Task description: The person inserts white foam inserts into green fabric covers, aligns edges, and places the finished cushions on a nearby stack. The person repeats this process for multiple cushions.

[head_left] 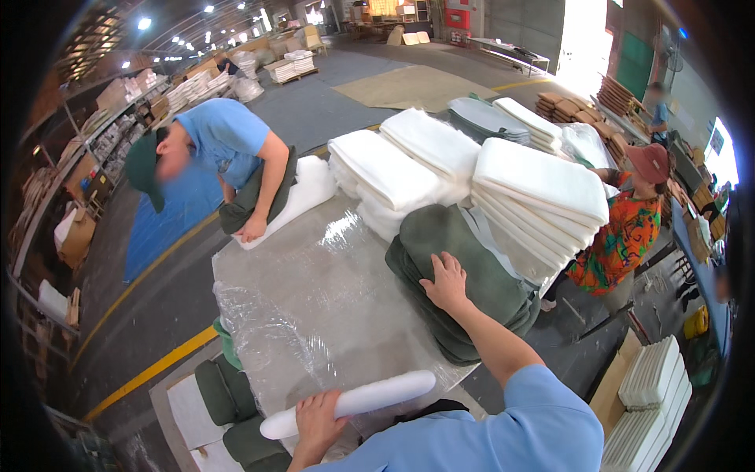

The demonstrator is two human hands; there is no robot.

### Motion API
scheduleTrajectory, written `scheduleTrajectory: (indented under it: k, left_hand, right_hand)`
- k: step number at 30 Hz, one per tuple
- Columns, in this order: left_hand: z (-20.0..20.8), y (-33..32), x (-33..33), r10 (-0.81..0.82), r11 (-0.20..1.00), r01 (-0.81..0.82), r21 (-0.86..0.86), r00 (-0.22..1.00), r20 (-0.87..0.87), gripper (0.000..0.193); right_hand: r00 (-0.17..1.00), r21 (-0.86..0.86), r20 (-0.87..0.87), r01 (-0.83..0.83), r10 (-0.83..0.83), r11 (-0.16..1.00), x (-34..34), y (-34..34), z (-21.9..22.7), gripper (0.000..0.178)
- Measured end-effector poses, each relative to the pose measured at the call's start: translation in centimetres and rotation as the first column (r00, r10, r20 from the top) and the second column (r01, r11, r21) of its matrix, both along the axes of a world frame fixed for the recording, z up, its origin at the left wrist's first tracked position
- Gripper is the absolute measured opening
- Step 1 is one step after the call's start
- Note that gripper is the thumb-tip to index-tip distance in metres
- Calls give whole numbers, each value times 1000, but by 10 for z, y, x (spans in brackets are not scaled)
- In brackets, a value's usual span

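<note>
Left hand (316,415) grips a white roll (351,403), right hand (447,283) lies flat on the green folded stack (464,287); the plastic-covered table (314,291) seems mostly unfilled.

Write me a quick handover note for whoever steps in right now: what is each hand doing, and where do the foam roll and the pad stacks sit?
Left hand: gripped around a white foam roll, held across the near edge of the plastic-covered table.
Right hand: flat and open on top of the dark green pad stack, not gripping.
White pad stacks stand behind and beside the green stack.
At the table's far corner, a co-worker in a blue shirt presses on a green and white pad.
More green pads lie low at the left.
Done: pads stacked. Left: roll not yet set down.
</note>
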State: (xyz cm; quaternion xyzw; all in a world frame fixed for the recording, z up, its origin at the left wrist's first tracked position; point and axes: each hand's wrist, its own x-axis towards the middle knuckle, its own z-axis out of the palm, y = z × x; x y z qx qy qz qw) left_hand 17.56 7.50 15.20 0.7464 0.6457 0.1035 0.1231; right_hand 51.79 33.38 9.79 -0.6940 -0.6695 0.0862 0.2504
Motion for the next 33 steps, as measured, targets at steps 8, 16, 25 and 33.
scheduleTrajectory:
  k: [8, 16, 25, 33]
  left_hand:
    - [-8, -14, 6, 26, 993, -25, 119, 1000, -5, 54]
    - [-9, -16, -4, -48, 996, 49, 70, 999, -9, 58]
    - [-3, -29, -14, -292, 955, 288, -70, 955, -54, 64]
    - [7, -41, -13, -281, 959, 280, -43, 959, -25, 57]
  right_hand:
    - [983, -350, 182, 57, 8, 935, -18, 43, -27, 85]
    - [999, -207, -32, 19, -26, 978, 3, 43, -21, 55]
    - [982, 116, -170, -62, 82, 991, -14, -31, 56, 46]
    - [881, -160, -317, -416, 353, 895, -63, -65, 155, 41]
